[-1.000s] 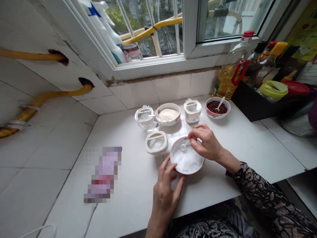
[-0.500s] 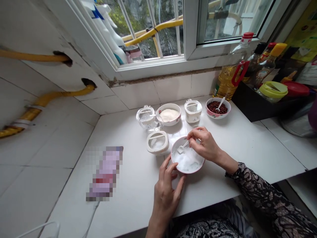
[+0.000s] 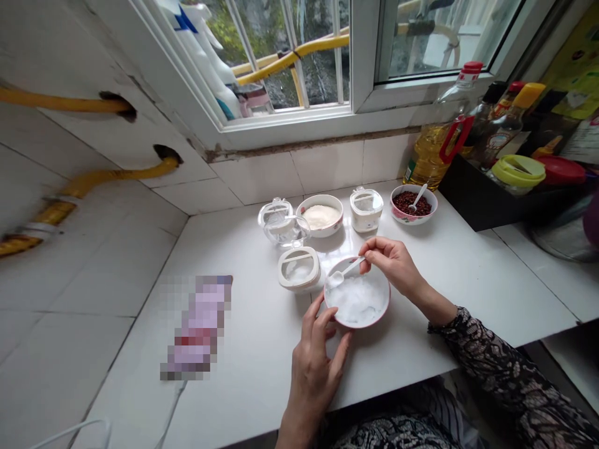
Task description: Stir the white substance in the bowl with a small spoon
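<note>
A bowl (image 3: 377, 315) of white granules stands on the white counter near its front edge. My left hand (image 3: 316, 355) grips the bowl's left side, fingertips at the rim and thumb low against the wall. Between thumb and fingers, my right hand (image 3: 389, 262) pinches the handle of a small white spoon (image 3: 349, 268). The spoon's scoop is over the left part of the bowl, with white granules at it. Just left of the bowl is a clear seasoning jar (image 3: 299, 271) with a cream rim, some white contents inside.
Behind stand another clear jar (image 3: 277, 218), a bowl of pale powder (image 3: 322, 215), a third jar (image 3: 366, 211) and a bowl of dark red grains (image 3: 412, 206) with a spoon. An oil bottle (image 3: 430, 143) and a black rack (image 3: 468, 199) are at right; a blurred-out object (image 3: 201, 324) lies left.
My right hand has shifted slightly up and right, showing more of the spoon, whose scoop has moved up and left towards the bowl's rim. My left hand stays on the bowl.
</note>
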Demonstrator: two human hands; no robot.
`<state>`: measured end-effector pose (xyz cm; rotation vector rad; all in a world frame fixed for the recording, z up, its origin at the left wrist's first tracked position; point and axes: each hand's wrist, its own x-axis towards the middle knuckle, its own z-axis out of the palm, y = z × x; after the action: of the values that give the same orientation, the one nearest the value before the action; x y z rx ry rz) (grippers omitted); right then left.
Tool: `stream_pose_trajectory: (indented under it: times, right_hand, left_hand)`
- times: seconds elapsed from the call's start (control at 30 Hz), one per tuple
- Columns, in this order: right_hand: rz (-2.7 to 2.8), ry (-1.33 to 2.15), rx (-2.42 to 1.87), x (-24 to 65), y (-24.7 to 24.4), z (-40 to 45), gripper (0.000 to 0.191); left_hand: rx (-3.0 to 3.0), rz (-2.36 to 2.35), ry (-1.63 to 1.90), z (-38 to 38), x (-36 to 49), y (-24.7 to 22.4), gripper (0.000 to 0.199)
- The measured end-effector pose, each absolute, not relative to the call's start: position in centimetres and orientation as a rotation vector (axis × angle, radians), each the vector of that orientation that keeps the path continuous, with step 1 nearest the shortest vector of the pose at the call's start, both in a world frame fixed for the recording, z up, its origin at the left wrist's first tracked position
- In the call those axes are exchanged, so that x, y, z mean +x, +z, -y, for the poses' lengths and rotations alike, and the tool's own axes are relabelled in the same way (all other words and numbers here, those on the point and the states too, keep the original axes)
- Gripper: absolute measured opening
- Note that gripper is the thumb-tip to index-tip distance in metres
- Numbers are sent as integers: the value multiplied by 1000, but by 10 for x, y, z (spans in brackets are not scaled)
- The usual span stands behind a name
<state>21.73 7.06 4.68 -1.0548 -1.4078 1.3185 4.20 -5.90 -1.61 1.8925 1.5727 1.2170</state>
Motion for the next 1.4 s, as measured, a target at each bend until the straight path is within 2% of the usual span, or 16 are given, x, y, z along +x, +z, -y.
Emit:
stream_pose_trajectory:
  times: [0.17, 0.3, 0.5, 0.6, 0.87, 1.2, 1.4]
  right_hand:
    - [1363, 1330, -969, 210, 46, -67, 10]
    - [1479, 1182, -873, 199, 47, -58, 13]
    - [2038, 435, -744, 188, 41, -52, 19]
    - [2186, 248, -686, 189, 41, -52, 26]
    - [1901, 334, -814, 213, 57, -57, 16]
    - [2162, 142, -1024, 224, 41, -68, 14]
    - [2176, 286, -996, 217, 38, -63, 15]
  left_hand:
    - [1883, -1571, 1207, 60, 42, -16, 31]
    - [1869, -1567, 1209, 60, 42, -18, 33]
    - [1862, -1560, 1214, 60, 42, -19, 32]
    - [1869, -1564, 1214, 60, 41, -19, 31]
    - [1912, -1559, 1245, 58, 41, -20, 29]
    - [1953, -1557, 1210, 57, 38, -18, 31]
    - [1959, -1540, 1188, 58, 38, -19, 32]
